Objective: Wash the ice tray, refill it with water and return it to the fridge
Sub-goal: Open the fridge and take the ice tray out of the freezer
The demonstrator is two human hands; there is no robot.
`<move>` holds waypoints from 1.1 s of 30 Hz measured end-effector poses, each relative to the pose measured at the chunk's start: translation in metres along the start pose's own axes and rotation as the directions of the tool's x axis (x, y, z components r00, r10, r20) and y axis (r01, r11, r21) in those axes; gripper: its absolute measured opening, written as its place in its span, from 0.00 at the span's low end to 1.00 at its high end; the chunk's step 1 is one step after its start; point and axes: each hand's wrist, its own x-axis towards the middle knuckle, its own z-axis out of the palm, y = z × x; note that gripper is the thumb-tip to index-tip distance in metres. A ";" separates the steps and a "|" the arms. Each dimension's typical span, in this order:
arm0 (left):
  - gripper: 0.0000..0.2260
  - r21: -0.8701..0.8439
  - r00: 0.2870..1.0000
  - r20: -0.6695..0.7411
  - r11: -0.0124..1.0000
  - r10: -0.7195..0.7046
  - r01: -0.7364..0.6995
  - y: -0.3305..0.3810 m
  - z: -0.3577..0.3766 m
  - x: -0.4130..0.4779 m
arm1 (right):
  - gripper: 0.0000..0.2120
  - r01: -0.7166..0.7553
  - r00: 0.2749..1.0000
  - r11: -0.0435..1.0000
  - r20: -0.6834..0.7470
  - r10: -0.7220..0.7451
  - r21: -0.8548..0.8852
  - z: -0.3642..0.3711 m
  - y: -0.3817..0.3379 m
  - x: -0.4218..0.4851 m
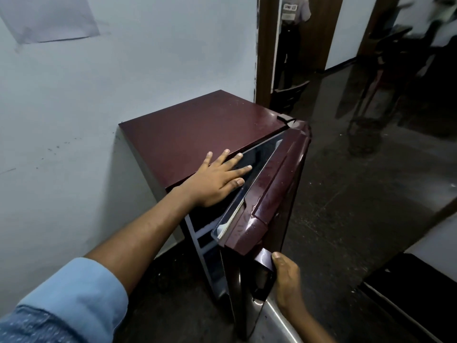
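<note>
Standing over a small maroon fridge (197, 134), a person looks down at its flat top and partly open door (277, 184). The left hand (217, 179) lies flat on the top's front edge, fingers straight and spread, with the fingertips reaching over the gap. The right hand (286, 280) is curled around the door handle (264, 263) at the near end of the door, thumb on top.

The door hinges at the far right corner, so the opening is a wedge that widens toward the viewer and swings out to the person's right. The cabinet's inside sits below the left hand, between the two hands, making the left hand the nearer one for reaching in.

The ice tray is not in view. Only the pale edges of shelves (205, 233) show in the dark interior, and what they hold cannot be made out. Whether the door is about to open wider or close cannot be told.

A pale wall (74, 120) stands behind the fridge, on a dark floor (346, 219).
</note>
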 end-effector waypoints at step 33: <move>0.28 0.010 0.908 0.024 0.908 0.419 -0.420 0.208 0.030 0.125 | 0.46 -0.080 0.992 0.099 -0.089 -0.091 -0.992 -0.145 -0.149 -0.004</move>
